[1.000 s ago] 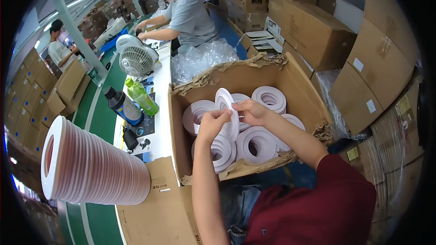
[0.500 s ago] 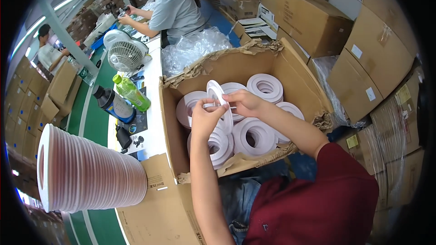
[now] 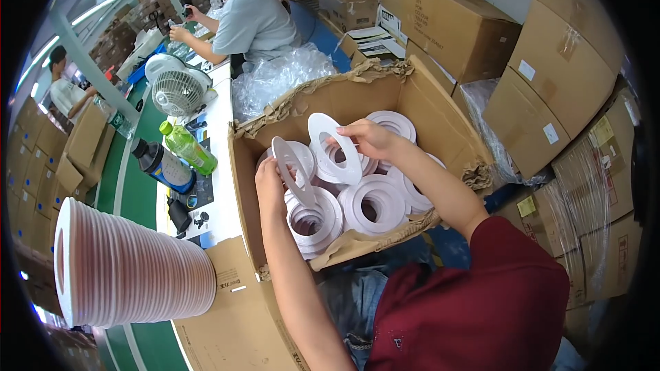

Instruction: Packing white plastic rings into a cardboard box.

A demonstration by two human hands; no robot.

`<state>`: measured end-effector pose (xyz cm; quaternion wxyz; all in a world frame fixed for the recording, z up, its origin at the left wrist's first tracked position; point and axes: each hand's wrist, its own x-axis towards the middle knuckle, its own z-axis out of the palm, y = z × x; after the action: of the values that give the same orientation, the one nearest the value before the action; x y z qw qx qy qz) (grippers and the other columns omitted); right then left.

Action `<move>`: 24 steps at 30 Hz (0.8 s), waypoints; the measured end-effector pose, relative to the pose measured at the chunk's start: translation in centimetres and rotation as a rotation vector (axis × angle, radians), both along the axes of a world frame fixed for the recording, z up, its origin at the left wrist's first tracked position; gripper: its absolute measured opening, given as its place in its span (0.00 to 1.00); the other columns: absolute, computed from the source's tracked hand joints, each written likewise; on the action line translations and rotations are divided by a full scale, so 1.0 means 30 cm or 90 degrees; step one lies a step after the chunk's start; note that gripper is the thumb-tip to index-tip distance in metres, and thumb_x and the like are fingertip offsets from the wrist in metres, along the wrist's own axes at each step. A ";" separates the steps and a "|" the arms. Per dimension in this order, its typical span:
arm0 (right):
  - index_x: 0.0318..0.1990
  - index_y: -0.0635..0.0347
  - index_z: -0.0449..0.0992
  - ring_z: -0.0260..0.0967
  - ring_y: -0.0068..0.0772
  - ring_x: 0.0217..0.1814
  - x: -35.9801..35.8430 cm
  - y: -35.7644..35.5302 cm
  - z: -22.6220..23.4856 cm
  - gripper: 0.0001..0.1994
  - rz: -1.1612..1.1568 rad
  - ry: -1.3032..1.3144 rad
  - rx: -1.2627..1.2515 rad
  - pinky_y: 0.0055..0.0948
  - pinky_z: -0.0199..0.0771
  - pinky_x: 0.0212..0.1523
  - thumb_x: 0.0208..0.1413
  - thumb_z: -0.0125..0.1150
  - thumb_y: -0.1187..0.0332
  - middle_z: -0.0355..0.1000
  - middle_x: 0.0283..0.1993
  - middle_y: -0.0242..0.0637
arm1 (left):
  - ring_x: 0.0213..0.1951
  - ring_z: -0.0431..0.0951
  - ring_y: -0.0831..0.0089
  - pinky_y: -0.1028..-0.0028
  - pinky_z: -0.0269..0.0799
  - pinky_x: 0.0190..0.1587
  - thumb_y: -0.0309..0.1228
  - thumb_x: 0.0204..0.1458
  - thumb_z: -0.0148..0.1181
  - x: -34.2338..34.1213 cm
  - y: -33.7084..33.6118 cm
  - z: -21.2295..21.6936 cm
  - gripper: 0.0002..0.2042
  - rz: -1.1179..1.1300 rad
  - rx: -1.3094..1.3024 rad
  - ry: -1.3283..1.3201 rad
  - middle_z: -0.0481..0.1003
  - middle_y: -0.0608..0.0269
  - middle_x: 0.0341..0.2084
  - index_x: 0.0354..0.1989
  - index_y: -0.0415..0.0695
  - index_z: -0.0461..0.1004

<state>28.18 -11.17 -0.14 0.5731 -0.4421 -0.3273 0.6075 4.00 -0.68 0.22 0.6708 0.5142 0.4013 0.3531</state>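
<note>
Over an open brown carton (image 3: 440, 106) holding stacks of white rings (image 3: 375, 203), the left hand (image 3: 269, 180) pinches one white ring (image 3: 294, 170) edge-on, while the right hand (image 3: 368, 139) grips a second ring (image 3: 335, 149) by its rim. Stacked brown boxes (image 3: 564, 75) with small white and yellow labels stand right; a long roll of stacked rings (image 3: 130, 271) lies left.

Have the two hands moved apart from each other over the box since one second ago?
Yes. The left hand and right hand, together before, now each hold a white ring, spread apart across the box.
</note>
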 end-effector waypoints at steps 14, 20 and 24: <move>0.45 0.66 0.75 0.72 0.24 0.46 -0.015 0.006 0.024 0.15 -0.208 -0.288 0.095 0.26 0.69 0.50 0.55 0.64 0.65 0.77 0.37 0.38 | 0.29 0.75 0.75 0.76 0.74 0.31 0.40 0.57 0.58 -0.010 -0.014 -0.013 0.21 -0.024 0.077 0.091 0.75 0.60 0.29 0.47 0.31 0.72; 0.51 0.68 0.72 0.73 0.26 0.42 -0.015 -0.018 0.063 0.19 -0.320 -0.187 0.286 0.26 0.73 0.44 0.55 0.63 0.66 0.76 0.39 0.38 | 0.34 0.76 0.71 0.71 0.71 0.41 0.42 0.58 0.53 -0.004 -0.043 0.037 0.20 -0.072 0.077 -0.155 0.76 0.60 0.30 0.43 0.33 0.73; 0.48 0.68 0.75 0.72 0.24 0.37 -0.012 -0.005 0.031 0.17 -0.335 -0.206 0.190 0.25 0.73 0.42 0.55 0.64 0.66 0.76 0.37 0.37 | 0.31 0.74 0.72 0.72 0.67 0.38 0.44 0.56 0.54 0.016 -0.042 0.017 0.18 -0.171 0.039 -0.006 0.76 0.58 0.27 0.31 0.38 0.76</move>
<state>27.83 -11.33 0.79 0.7093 -0.5130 -0.3739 0.3064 4.48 -1.95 0.73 0.6979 0.5820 0.3143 0.2747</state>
